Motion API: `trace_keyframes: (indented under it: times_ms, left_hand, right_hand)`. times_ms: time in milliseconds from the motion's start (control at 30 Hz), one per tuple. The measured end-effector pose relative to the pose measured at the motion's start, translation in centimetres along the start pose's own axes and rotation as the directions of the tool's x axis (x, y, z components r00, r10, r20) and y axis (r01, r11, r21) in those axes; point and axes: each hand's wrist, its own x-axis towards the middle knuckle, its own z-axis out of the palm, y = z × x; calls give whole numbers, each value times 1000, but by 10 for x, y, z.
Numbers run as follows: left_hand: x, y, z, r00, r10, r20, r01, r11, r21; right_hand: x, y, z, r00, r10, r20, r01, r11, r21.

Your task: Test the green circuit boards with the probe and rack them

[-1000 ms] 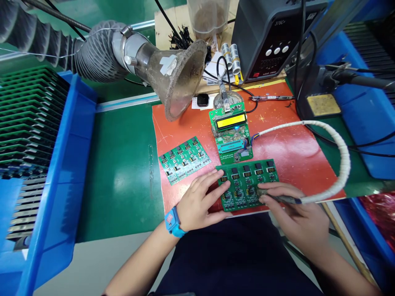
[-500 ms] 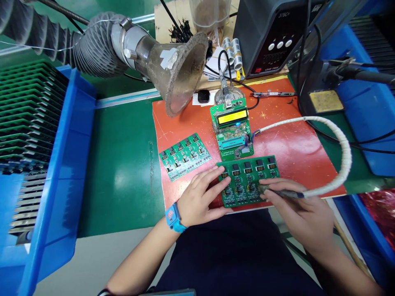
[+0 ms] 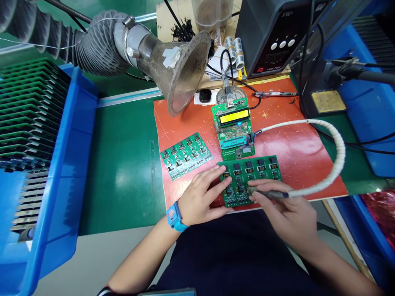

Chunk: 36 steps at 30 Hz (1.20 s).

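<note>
A green circuit board (image 3: 233,202) with small digit displays lies on the red mat, slightly askew. My left hand (image 3: 203,193), a blue band on its wrist, rests at the board's left end with fingers stretched and spread; fingertips touch its top and the thumb lies by the lower edge. Pinched in my right hand (image 3: 286,213) is a wired probe (image 3: 271,194), its tip down on the board's middle. My fingers hide the exact contact and part of the board's right side. A white wrapped cable (image 3: 336,164) loops from the probe to a programmer board (image 3: 236,142) with a lit yellow screen.
A second circuit board (image 3: 187,155) lies left on the red mat (image 3: 290,135). Above it hangs a fume funnel (image 3: 188,74). Blue bins (image 3: 72,164) flank the bench, the left one with stacked boards. A soldering station (image 3: 271,41) stands behind, a pen (image 3: 276,94) before it.
My right hand has moved left along the board with the probe, from one column of parts to the neighbouring one. My left hand stays put. The view has shifted slightly.
</note>
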Motion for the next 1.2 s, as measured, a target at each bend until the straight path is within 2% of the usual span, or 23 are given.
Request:
trace_keyframes:
  times_ms: [433, 633, 867, 1200]
  left_hand:
    - [-1, 0, 0, 1000, -5, -2, 5, 1000, 6]
    - [0, 0, 0, 1000, -1, -4, 1, 1000, 6]
    - [0, 1, -1, 1000, -8, 2, 8, 1000, 2]
    - [0, 0, 0, 1000, -5, -4, 5, 1000, 12]
  right_hand:
    - [1, 0, 1, 990, -138, -27, 132, 981, -145]
    - [7, -4, 4, 978, -211, -3, 205, 956, -210]
    - [6, -2, 6, 981, -190, -38, 178, 961, -212]
    - [2, 1, 2, 991, -135, -22, 131, 983, -132]
